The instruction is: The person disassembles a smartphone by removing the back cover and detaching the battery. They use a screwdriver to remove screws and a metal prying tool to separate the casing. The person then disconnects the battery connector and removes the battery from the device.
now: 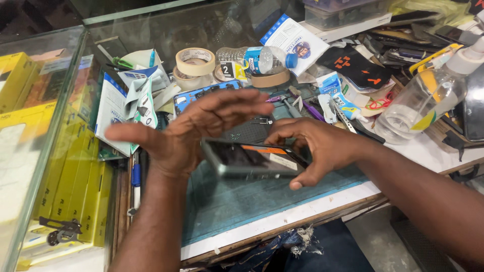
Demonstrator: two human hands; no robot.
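Head view looks down on a cluttered workbench with a teal work mat [237, 201] at its middle. At the centre of the frame a phone [249, 158] with a dark back panel and an orange sticker is held tilted above the mat. The right hand [312, 148], coming in from four o'clock, grasps the phone: its thumb presses the near right corner and its curled fingers wrap over the far edge. The left hand [194, 131], rising from seven o'clock, is spread wide and flat, fingers straight and thumb stuck out toward nine o'clock; its palm sits against the phone's left end, closed on nothing. Motion blur hides whether palm and phone truly touch. At twelve o'clock from the hands lie rolls of tape [195, 61] and a small water bottle [257, 58] on its side. At two o'clock stands a clear spray bottle [428, 95]. Yellow boxes [75, 186] fill the glass case at nine o'clock.
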